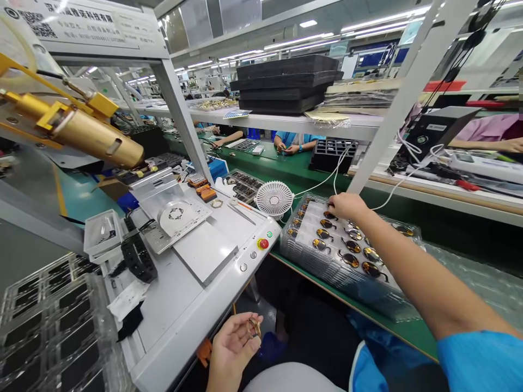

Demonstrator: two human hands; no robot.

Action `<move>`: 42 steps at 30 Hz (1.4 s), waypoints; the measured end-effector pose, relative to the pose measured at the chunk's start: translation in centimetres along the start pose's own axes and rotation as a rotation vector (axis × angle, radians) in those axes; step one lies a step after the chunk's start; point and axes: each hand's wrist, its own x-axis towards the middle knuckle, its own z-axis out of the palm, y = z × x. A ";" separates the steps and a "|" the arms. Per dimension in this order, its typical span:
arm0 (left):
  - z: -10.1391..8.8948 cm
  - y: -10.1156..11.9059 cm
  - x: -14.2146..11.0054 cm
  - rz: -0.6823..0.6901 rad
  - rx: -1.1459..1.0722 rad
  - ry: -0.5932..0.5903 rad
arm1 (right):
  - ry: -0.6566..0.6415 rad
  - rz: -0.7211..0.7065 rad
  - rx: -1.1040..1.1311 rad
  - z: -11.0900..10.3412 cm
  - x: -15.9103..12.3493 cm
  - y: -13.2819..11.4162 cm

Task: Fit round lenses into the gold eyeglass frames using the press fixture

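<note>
My left hand [235, 345] is held low in front of my body, palm up. Its thumb and fingers pinch a thin gold-coloured metal ring [256, 325]. My right hand [347, 207] reaches across to the far side of a stack of clear plastic trays [327, 269]. Its fingertips are bent down over the top tray, by a round dark part [328, 224]; what they grip, if anything, is hidden. Several such round parts with amber reflections and short black tails, like one nearer part [350, 260], lie in rows in this tray.
To the left stands a white machine with a gold cylindrical head [98, 139], a metal fixture plate [175, 215] and a red stop button [263, 243]. Tweezers [242, 214] lie on its top. A white fan [274, 198] stands behind the trays. Co-worker's hands [288, 148] show beyond.
</note>
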 end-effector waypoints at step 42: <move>-3.8 3.0 -1.5 0.069 0.053 -0.202 | -0.361 -0.035 0.982 11.2 -11.4 -22.7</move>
